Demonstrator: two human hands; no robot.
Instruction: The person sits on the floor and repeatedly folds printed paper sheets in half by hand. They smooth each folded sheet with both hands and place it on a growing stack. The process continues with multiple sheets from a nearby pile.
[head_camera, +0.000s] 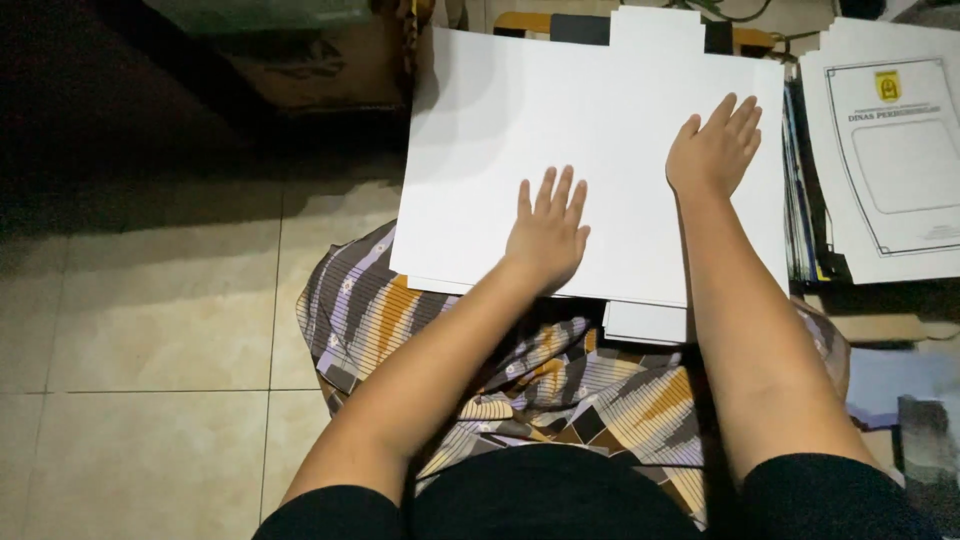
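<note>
1. I see my left hand (547, 232) lying flat, palm down, fingers spread, on the large white sheet (560, 130) in the middle of the frame; it grips nothing, only presses on the paper.
2. My right hand (715, 150) rests the same way further up and to the right on that sheet, fingers open and slightly fanned, holding nothing.
3. The white sheet tops a stack of white paper (645, 322) whose lower edges peek out beneath it at the centre right; more white edges show above it at the top of the frame.
4. The stack sits over my lap, which is covered by a patterned cloth (370, 310) in purple, orange and brown stripes.
5. At the right edge lies a pile of printed covers (890, 180), white with a dark border and a yellow emblem, just beside the sheet.
6. The tiled floor (150, 320) fills the left of the frame, dim toward the top.
</note>
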